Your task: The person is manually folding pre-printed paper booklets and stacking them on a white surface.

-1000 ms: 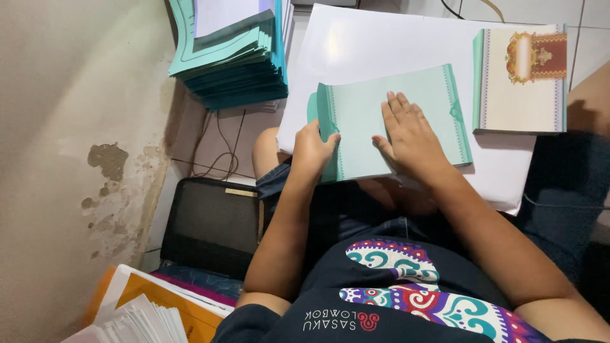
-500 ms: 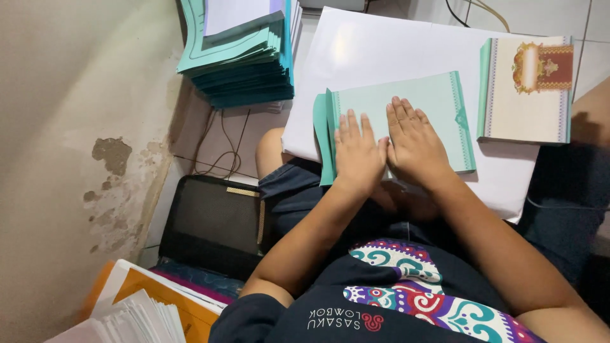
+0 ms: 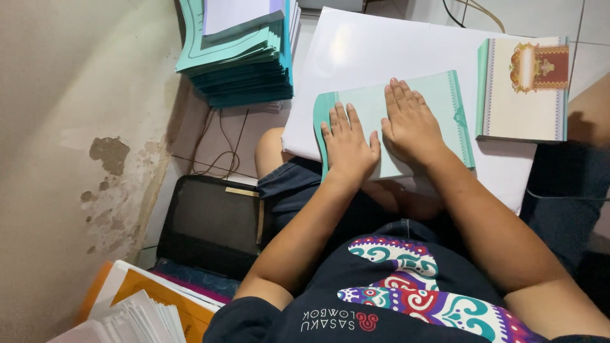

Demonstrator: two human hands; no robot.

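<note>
Now both hands lie flat on the card [image 3: 438, 101]: the left hand [image 3: 346, 143] has slid onto its fold, beside the right hand [image 3: 410, 124].

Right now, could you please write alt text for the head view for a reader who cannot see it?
Both hands, left hand and right hand, press flat on a folded teal card lying on a white sheet. A stack of teal cards sits to the left.
</note>
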